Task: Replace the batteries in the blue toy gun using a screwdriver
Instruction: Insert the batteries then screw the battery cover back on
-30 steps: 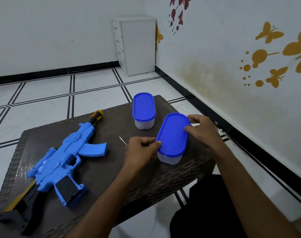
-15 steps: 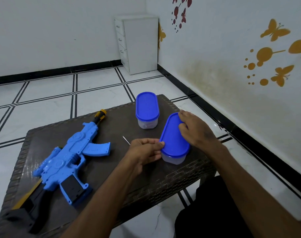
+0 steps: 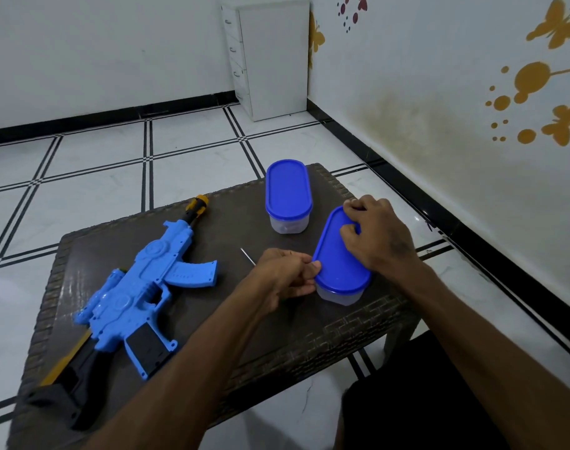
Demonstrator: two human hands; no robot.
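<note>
The blue toy gun (image 3: 140, 284) lies flat on the left half of the dark wicker table (image 3: 212, 336), its yellow muzzle pointing away from me. A thin metal screwdriver shaft (image 3: 247, 256) pokes out from behind my left hand (image 3: 283, 274). That hand grips the near-left side of a clear container with a blue lid (image 3: 337, 271). My right hand (image 3: 377, 235) lies on top of that lid, fingers curled over its far edge. What the container holds is hidden.
A second blue-lidded clear container (image 3: 288, 196) stands farther back on the table. A white drawer cabinet (image 3: 270, 56) stands in the room's corner. The wall runs close along the right. My dark-clothed knee (image 3: 407, 394) is below the table's near-right corner.
My right hand slid from the lid's right side onto its top and curled over the far edge. The left hand stayed at the lid's near-left side.
</note>
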